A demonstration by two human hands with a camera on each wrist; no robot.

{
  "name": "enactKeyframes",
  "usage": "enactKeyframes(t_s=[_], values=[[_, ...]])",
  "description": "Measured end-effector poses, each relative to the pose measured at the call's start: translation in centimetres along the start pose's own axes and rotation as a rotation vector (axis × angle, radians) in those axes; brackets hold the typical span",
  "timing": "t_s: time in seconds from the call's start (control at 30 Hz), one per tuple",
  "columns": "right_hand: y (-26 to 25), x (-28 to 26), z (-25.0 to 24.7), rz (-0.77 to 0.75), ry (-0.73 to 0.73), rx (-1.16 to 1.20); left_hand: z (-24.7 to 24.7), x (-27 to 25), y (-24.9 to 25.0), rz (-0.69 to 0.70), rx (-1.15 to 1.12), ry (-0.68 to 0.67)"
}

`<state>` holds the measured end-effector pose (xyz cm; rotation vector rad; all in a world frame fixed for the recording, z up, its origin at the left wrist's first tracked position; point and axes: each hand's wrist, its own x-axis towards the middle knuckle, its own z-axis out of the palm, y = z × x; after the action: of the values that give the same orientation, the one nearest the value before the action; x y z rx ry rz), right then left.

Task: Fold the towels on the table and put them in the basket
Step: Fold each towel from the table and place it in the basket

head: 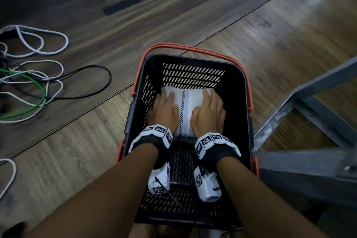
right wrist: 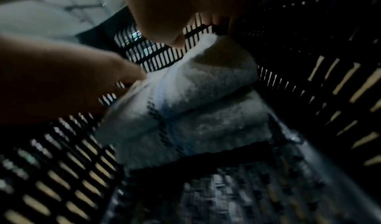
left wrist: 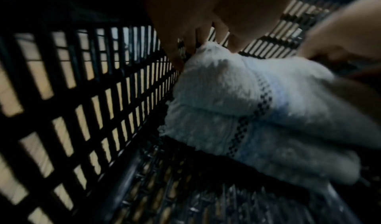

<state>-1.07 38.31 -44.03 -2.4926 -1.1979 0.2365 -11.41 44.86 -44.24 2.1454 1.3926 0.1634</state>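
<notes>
A folded white towel (head: pixel 185 106) with a checkered stripe and a pale purple band lies in the far half of the black slotted basket (head: pixel 234 91). My left hand (head: pixel 165 109) rests flat on its left side and my right hand (head: pixel 210 111) on its right side, fingers straight and pointing to the far wall. In the left wrist view the towel (left wrist: pixel 224 103) shows stacked folded layers under my left hand's fingers (left wrist: pixel 198 36). In the right wrist view the towel (right wrist: pixel 208 106) sits under my right hand (right wrist: pixel 164 10). The palms hide part of the towel's top.
The basket stands on a wooden floor, its orange handle (head: pixel 193 48) folded down at the far rim. Loose white, black and green cables (head: pixel 32 81) lie on the floor to the left. A grey metal frame (head: pixel 301 120) stands close on the right. The basket's near half (head: pixel 183 162) holds nothing.
</notes>
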Motion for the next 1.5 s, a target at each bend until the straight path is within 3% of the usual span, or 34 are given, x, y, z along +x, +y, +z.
enactKeyframes(t_s=[0.07, 0.13, 0.33, 0.4, 0.5, 0.63, 0.7, 0.77, 0.87, 1.17, 1.33, 1.5], values=[[1.0, 0.1, 1.6, -0.115, -0.070, -0.132, 1.4, 0.2, -0.7, 0.020, 0.119, -0.050], [1.9, -0.1, 3.4, -0.127, -0.101, -0.151, 2.8, 0.4, -1.6, 0.033, 0.145, -0.052], [2.0, -0.5, 6.4, -0.051, 0.078, 0.052, 5.0, 1.3, -2.8, 0.117, 0.268, -0.017], [1.8, -0.4, 5.5, -0.035, -0.021, 0.034, 4.2, 1.0, -2.2, 0.082, 0.277, -0.070], [1.1, -0.3, 2.2, 0.001, -0.292, -0.028, 1.4, 0.4, -0.6, 0.025, 0.418, -0.252], [-1.7, -1.8, -5.3, 0.089, -0.570, 0.013, -4.7, -2.5, 3.1, 0.002, 0.598, -0.440], [-3.2, -4.0, -10.0, 0.018, -0.682, -0.047, -8.3, -5.1, 4.7, 0.048, 0.579, -0.432], [-4.4, -6.8, -15.2, -0.063, -0.706, -0.115, -12.4, -8.3, 6.2, 0.086, 0.552, -0.368], [-5.4, -11.3, -24.1, -0.117, -0.631, -0.167, -18.8, -13.4, 9.6, 0.158, 0.491, -0.258], [-4.5, -26.4, -52.0, -0.074, -0.281, -0.314, -34.0, -29.6, 25.5, 0.620, 0.373, 0.034], [-0.7, -33.3, -63.2, 0.040, -0.166, -0.355, -35.6, -35.9, 34.6, 0.873, 0.307, 0.048], [5.2, -38.7, -67.9, 0.208, -0.048, -0.329, -33.2, -39.9, 41.5, 1.063, 0.317, -0.015]])
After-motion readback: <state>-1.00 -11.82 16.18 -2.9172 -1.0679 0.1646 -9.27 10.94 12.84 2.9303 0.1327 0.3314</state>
